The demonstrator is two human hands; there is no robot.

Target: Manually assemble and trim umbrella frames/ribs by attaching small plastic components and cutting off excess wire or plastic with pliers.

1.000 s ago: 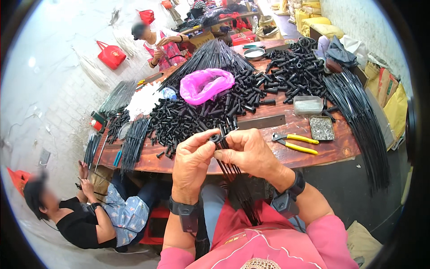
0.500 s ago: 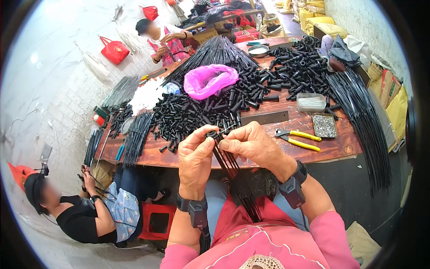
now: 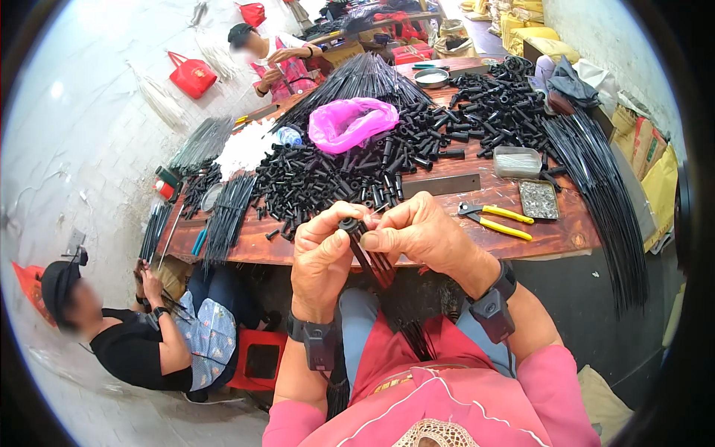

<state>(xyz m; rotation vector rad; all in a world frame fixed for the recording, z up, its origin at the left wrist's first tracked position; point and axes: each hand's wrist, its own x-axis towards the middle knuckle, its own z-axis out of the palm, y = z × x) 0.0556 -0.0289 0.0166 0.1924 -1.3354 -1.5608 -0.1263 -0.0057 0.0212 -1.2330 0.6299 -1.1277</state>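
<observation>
Before my chest, my left hand [image 3: 322,257] is closed round a black umbrella runner [image 3: 350,224], its round end turned up between thumb and fingers. Thin black umbrella ribs [image 3: 380,270] hang from it toward my lap. Beside it, my right hand [image 3: 421,232] pinches thumb and forefinger together at the runner's edge. A thin light wire seems to show at those fingertips; its end is hidden by the fingers. Beyond both hands lies a large heap of black plastic runners [image 3: 313,182] on the wooden table [image 3: 521,249].
Right of my hands lie yellow-handled pliers [image 3: 506,220], a tin of small metal pieces [image 3: 538,200], a clear box [image 3: 517,162] and a flat metal bar [image 3: 441,185]. A pink plastic bag [image 3: 350,128] tops the heap. Long ribs [image 3: 599,201] overhang the right edge. Two people work nearby.
The runner has tipped so its round end shows more clearly. Both hands have shifted slightly and keep their pinch. The seated person at left has moved the hands a little.
</observation>
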